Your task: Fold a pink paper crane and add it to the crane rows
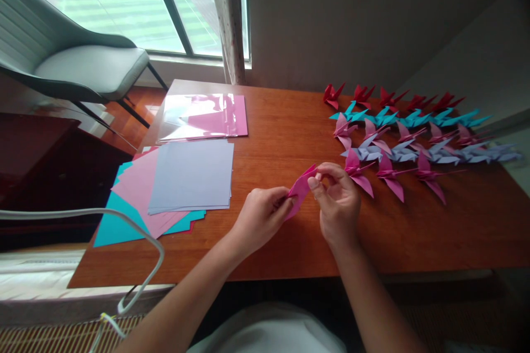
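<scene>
A small folded piece of bright pink origami paper [301,192] is held between my two hands above the table. My left hand [265,210] pinches its lower left side, thumb on top. With thumb and forefinger, my right hand [338,198] grips the upper right tip; the other fingers curl in. Just right of that hand stand three bright pink paper cranes [389,176]. Behind them run rows of lavender cranes [408,151], light pink cranes [343,129], turquoise cranes [383,117] and red cranes [331,96].
Left on the wooden table [281,253] lie lavender sheets [192,176] over fanned light pink sheets [134,182] and turquoise sheets [120,220]. Behind them is a clear plastic packet [194,116] with pink paper. A white cable [159,256] loops at the left edge. A chair [95,66] stands by the window.
</scene>
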Available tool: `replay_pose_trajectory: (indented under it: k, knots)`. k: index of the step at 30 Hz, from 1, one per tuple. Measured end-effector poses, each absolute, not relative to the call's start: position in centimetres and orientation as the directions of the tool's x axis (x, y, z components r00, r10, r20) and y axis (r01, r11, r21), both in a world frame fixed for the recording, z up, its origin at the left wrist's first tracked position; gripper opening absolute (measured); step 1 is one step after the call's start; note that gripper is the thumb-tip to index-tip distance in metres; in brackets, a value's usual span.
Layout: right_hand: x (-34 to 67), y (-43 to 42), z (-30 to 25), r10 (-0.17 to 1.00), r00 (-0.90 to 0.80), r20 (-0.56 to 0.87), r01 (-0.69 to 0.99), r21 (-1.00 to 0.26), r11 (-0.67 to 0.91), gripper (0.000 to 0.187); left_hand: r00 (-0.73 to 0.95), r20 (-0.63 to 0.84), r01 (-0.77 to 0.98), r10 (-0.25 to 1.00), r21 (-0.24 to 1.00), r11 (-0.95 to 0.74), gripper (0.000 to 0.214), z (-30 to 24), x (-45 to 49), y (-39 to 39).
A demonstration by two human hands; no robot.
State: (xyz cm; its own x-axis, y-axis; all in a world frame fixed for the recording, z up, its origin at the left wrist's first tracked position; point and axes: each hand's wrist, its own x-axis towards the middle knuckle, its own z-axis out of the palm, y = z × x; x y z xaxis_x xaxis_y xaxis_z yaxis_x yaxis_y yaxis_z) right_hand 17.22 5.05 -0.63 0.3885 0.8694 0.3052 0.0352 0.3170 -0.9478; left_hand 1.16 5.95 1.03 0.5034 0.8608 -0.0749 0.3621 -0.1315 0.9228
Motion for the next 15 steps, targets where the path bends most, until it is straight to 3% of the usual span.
replay_pose_trajectory:
  k: [4,11,15]
  knots:
    - [17.28,5.00,-0.58,0.880,0.354,0.317,0.014,-0.942,0.334,0.010,0.495,-0.058,0.352,0.867,0.926,-0.140,0.035,1.11,1.26,5.97]
    - [17.35,4.70,-0.92,0.946,0.228,0.231,0.061,-0.973,0.223,0.008,0.444,-0.031,0.280,0.896,0.954,-0.106,0.034,0.97,1.34,5.84]
    - [17.23,4.61,-0.98,0.930,0.196,0.311,0.152,-0.946,0.285,0.007,0.429,-0.078,0.211,0.900,0.977,-0.016,0.030,0.77,1.33,5.93]
